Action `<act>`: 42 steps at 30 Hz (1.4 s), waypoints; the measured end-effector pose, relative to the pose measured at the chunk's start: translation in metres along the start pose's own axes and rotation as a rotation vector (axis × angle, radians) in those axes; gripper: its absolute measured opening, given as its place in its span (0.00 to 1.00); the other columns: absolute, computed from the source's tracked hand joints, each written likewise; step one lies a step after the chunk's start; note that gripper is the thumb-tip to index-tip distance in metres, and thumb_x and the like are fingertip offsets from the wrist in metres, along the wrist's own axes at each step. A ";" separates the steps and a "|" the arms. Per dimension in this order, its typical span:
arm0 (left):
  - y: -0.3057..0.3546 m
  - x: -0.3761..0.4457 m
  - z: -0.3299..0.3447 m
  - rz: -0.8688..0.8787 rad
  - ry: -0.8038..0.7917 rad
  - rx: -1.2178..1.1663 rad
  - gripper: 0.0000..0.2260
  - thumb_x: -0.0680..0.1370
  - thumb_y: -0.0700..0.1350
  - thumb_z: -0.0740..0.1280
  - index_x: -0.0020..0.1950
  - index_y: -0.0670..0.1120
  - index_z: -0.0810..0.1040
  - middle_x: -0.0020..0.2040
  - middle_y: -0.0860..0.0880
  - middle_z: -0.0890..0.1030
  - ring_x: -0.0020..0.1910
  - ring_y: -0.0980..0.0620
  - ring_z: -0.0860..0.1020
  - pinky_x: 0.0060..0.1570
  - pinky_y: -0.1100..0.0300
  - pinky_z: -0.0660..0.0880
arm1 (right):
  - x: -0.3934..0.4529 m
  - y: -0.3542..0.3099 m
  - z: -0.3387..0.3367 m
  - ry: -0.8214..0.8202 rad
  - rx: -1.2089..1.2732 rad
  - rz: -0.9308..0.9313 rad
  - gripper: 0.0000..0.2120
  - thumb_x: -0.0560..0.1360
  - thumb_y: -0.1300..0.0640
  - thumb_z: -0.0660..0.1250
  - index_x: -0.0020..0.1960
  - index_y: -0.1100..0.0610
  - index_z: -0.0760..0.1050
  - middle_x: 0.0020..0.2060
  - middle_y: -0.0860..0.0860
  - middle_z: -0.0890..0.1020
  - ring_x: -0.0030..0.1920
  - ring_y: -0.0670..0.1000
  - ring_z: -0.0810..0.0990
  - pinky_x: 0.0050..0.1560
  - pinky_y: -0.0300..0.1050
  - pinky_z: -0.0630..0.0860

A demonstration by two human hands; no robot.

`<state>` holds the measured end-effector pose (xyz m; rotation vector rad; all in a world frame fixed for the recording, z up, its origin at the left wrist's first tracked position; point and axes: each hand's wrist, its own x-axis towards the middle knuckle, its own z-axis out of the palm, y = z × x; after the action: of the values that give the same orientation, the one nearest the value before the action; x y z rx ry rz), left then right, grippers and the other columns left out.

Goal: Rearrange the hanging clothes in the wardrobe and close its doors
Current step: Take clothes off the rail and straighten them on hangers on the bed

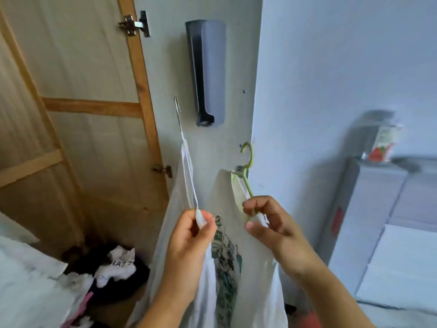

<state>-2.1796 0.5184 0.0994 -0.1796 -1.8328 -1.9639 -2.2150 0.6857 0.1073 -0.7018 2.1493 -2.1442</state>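
My left hand [191, 235] pinches a thin white strap of a soft, limp white garment [205, 280]; the strap runs taut up and to the left from my fingers toward a slim metal hook [177, 107] on the pale grey wardrobe side panel [212, 143]. My right hand [267, 221] has its thumb and fingers curled round the lower end of a slender pale green plastic hanger [248, 178], along with a bit of white fabric. The hanger's curved hook rises just above a small metal bracket [239, 168] on that same panel.

Between my two hands hangs a cream top [227, 245] with a dark green printed drawing on its front, smooth and flat against the panel.

High on the panel, above the hanger, sits a tall dark grey plastic holder [205, 72] with rounded edges and a long slot down its face. Left of the panel stands the open wardrobe door [78, 114], its inner side pale board framed in raw orange-brown wood, with metal hinges [134, 24]. Below the door lies a crumpled heap of black and white clothes [115, 271]. Right of the panel is a plain bluish wall [343, 67] and a boxy grey-white appliance [390, 233].
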 end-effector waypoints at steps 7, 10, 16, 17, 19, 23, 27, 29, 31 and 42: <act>-0.019 -0.048 0.072 0.062 -0.149 0.001 0.11 0.62 0.54 0.68 0.37 0.49 0.74 0.30 0.50 0.71 0.27 0.59 0.67 0.28 0.71 0.65 | -0.086 -0.007 -0.077 0.297 -0.061 0.123 0.38 0.66 0.59 0.71 0.72 0.45 0.61 0.49 0.50 0.79 0.55 0.47 0.78 0.59 0.43 0.74; -0.034 -0.063 0.108 0.060 -0.180 0.013 0.11 0.63 0.54 0.68 0.38 0.49 0.75 0.30 0.48 0.71 0.29 0.56 0.68 0.29 0.69 0.66 | -0.111 -0.007 -0.107 0.360 -0.136 0.151 0.31 0.66 0.61 0.69 0.67 0.44 0.68 0.47 0.44 0.80 0.54 0.49 0.79 0.59 0.52 0.76; -0.053 -0.086 0.190 0.072 -0.252 0.002 0.08 0.65 0.54 0.67 0.39 0.53 0.74 0.36 0.49 0.75 0.34 0.57 0.71 0.35 0.71 0.69 | -0.168 0.003 -0.174 0.514 -0.249 0.222 0.31 0.67 0.60 0.69 0.64 0.38 0.68 0.45 0.46 0.78 0.50 0.47 0.79 0.55 0.49 0.78; -0.055 -0.091 0.204 0.063 -0.256 -0.005 0.08 0.65 0.55 0.67 0.39 0.53 0.74 0.36 0.50 0.74 0.34 0.57 0.71 0.36 0.70 0.69 | -0.178 0.005 -0.186 0.529 -0.266 0.241 0.31 0.67 0.59 0.69 0.64 0.36 0.68 0.46 0.47 0.78 0.50 0.47 0.79 0.54 0.49 0.78; -0.060 -0.100 0.230 0.061 -0.261 -0.017 0.08 0.65 0.54 0.67 0.39 0.52 0.73 0.36 0.50 0.74 0.34 0.56 0.71 0.35 0.69 0.69 | -0.198 0.010 -0.209 0.564 -0.299 0.288 0.29 0.67 0.56 0.69 0.62 0.33 0.67 0.47 0.46 0.78 0.50 0.47 0.80 0.53 0.50 0.79; -0.064 -0.117 0.281 0.076 -0.348 -0.033 0.07 0.66 0.54 0.66 0.39 0.54 0.73 0.36 0.52 0.75 0.33 0.56 0.72 0.35 0.70 0.69 | -0.238 0.019 -0.259 0.740 -0.271 0.268 0.24 0.75 0.63 0.67 0.63 0.39 0.71 0.43 0.49 0.77 0.43 0.45 0.79 0.50 0.41 0.77; -0.067 -0.134 0.329 0.101 -0.483 -0.050 0.05 0.68 0.53 0.66 0.40 0.55 0.73 0.36 0.55 0.75 0.34 0.60 0.73 0.35 0.74 0.69 | -0.275 0.028 -0.304 0.881 -0.326 0.313 0.24 0.74 0.65 0.67 0.64 0.43 0.71 0.39 0.45 0.76 0.43 0.44 0.76 0.52 0.41 0.75; -0.070 -0.143 0.346 0.100 -0.548 -0.046 0.06 0.68 0.54 0.67 0.40 0.56 0.73 0.36 0.54 0.75 0.33 0.58 0.73 0.33 0.71 0.71 | -0.291 0.032 -0.319 0.913 -0.397 0.348 0.25 0.74 0.65 0.67 0.65 0.44 0.70 0.38 0.42 0.76 0.43 0.42 0.77 0.54 0.40 0.75; -0.073 -0.156 0.367 0.070 -0.589 -0.057 0.08 0.67 0.56 0.68 0.41 0.55 0.73 0.36 0.52 0.76 0.31 0.55 0.73 0.32 0.67 0.72 | -0.310 0.035 -0.336 0.956 -0.488 0.394 0.26 0.73 0.64 0.68 0.65 0.41 0.69 0.39 0.43 0.77 0.42 0.40 0.77 0.51 0.33 0.72; -0.077 -0.207 0.453 -0.264 -0.953 -0.295 0.09 0.64 0.52 0.70 0.37 0.50 0.73 0.33 0.51 0.76 0.29 0.56 0.72 0.30 0.65 0.72 | -0.390 0.029 -0.367 1.188 -0.741 0.573 0.31 0.70 0.64 0.68 0.67 0.39 0.68 0.39 0.43 0.78 0.43 0.45 0.77 0.46 0.36 0.72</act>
<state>-2.1180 1.0089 -0.0016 -1.1942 -2.1350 -2.5856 -1.9933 1.1582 -0.0146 1.4505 3.0308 -1.4680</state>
